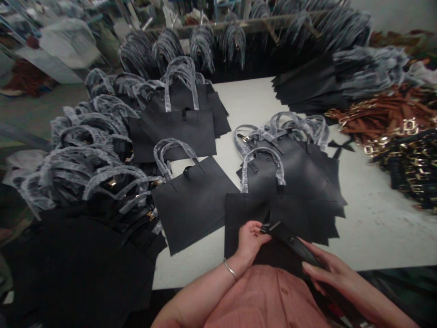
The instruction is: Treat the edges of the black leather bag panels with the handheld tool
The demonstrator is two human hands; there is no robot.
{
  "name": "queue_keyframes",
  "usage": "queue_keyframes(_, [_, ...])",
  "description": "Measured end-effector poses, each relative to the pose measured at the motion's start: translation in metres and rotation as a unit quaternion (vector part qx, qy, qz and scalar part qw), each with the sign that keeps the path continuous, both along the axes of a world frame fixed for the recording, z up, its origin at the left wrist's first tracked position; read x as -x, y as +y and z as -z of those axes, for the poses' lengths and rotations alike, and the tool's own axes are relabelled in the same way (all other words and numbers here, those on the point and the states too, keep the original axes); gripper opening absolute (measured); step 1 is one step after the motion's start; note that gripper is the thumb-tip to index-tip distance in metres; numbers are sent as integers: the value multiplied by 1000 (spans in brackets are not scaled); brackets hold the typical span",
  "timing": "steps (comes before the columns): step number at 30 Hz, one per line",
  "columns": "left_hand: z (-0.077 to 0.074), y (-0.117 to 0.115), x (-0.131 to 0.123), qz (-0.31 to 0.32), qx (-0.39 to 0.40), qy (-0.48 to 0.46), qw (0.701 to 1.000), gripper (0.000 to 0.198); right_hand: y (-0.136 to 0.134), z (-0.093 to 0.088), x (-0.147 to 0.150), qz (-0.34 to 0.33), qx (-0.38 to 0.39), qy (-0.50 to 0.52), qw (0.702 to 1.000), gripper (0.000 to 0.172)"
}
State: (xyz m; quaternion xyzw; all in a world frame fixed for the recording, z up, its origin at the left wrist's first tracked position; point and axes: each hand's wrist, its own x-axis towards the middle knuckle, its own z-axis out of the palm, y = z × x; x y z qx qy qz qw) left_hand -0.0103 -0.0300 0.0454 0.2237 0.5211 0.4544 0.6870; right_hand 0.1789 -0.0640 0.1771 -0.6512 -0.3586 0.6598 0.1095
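Observation:
My left hand (251,237), a bangle at its wrist, pinches the end of a narrow black strap (265,229) over the nearest black bag panel (235,214). That panel carries a handle (262,152) wrapped in clear plastic. My right hand (326,269) is closed around a long dark bar-shaped piece (290,241). It slants from beside my left fingers down to the lower right; its exact kind is not clear. Its upper end lies over the bag panel. Left of my hands rests another black bag panel (201,196) with a wrapped handle.
Overlapping black panels (307,168) lie beyond my hands on the white table (368,228). Heaped wrapped-handle panels (78,159) fill the left. Brown straps (385,114) and black straps with gold buckles (416,168) pile up at right. Wrapped handles (201,45) hang on a rack behind.

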Motion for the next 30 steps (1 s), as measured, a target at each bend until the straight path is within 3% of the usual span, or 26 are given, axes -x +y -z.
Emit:
queue_keyframes(5, [0,2,-3,16,-50,0,999,30,3,7,2,5,23,54,998,94])
queue_keyframes(10, [5,2,-5,12,-39,16,999,36,14,17,-1,42,-37,46,997,84])
queue_keyframes(13, [7,2,-6,5,-36,5,999,35,12,16,-6,24,-19,56,998,81])
queue_keyframes(16, [8,1,-7,13,-39,2,999,32,11,17,-5,12,8,69,997,80])
queue_keyframes(20, [10,-2,-7,21,-44,15,999,35,18,21,1,40,-36,50,997,82])
queue_keyframes(24, [13,-2,1,47,-64,95,992,31,17,21,-6,24,-31,25,999,85])
queue_keyframes(27, [17,-2,6,87,-30,114,989,31,9,23,-11,9,-26,17,999,88])
queue_keyframes(30, [18,-3,5,116,37,21,992,39,3,22,-8,16,-14,9,1000,95])
